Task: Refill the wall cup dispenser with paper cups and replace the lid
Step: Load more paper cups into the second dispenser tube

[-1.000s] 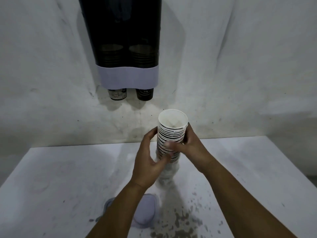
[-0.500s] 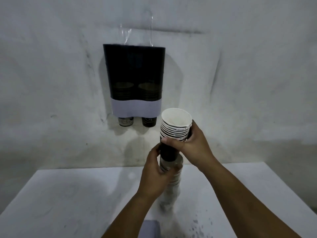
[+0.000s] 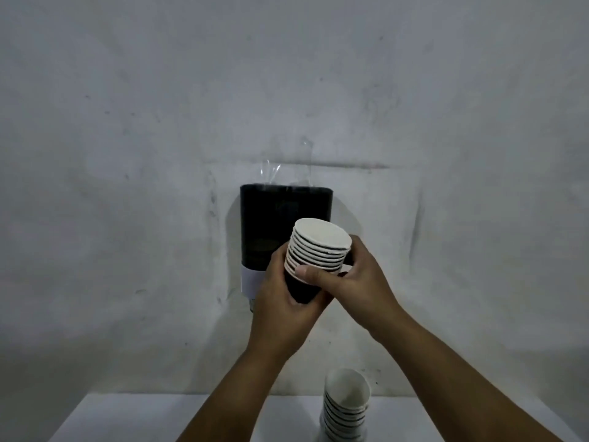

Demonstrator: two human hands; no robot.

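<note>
A short stack of nested paper cups [image 3: 317, 250], white rims over a black body, is raised in front of the wall cup dispenser [image 3: 271, 224]. My left hand [image 3: 280, 301] cups the bottom of the stack and my right hand [image 3: 353, 279] grips its side below the rims. The dispenser is a dark twin-tube box with a white band at the bottom; its top shows no lid, and clear plastic sticks up behind it. The lower right part of the dispenser is hidden by the cups and my hands.
A second stack of paper cups [image 3: 345, 406] stands on the white table [image 3: 134, 419] at the lower right, between my forearms. The bare grey wall [image 3: 127, 122] fills the rest of the view.
Both hands lifted the upper part of the stack off the rest and raised it up to the dispenser. The remaining cups stayed on the table. The view tilted upward, and the lid on the table left the frame.
</note>
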